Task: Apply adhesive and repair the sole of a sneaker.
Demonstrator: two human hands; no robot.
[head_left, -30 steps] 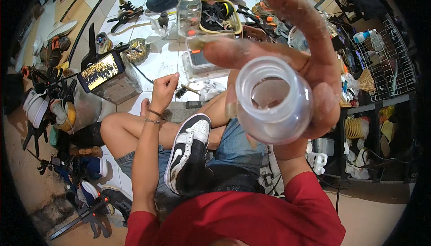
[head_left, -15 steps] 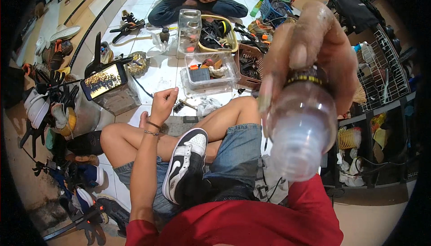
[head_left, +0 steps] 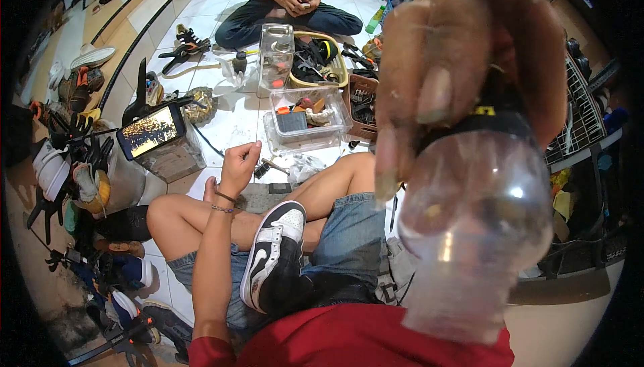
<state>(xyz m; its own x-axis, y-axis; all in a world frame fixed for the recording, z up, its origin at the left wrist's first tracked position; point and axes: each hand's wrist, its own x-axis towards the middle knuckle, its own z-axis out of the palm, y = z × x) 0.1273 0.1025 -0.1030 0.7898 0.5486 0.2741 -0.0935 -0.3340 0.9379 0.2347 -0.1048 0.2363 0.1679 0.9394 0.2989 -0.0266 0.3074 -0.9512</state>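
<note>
Gleaming, clear, round-bellied bottle (head_left: 476, 199)

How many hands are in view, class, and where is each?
4: the left hand, loosely curled near centre; the right hand, holding a clear bottle at right; the other person's two hands, together at the top.

white tiled floor (head_left: 233, 122) | on it: clear tub (head_left: 306, 142) | yellow basket (head_left: 345, 65) | brown crate (head_left: 363, 128)
</note>
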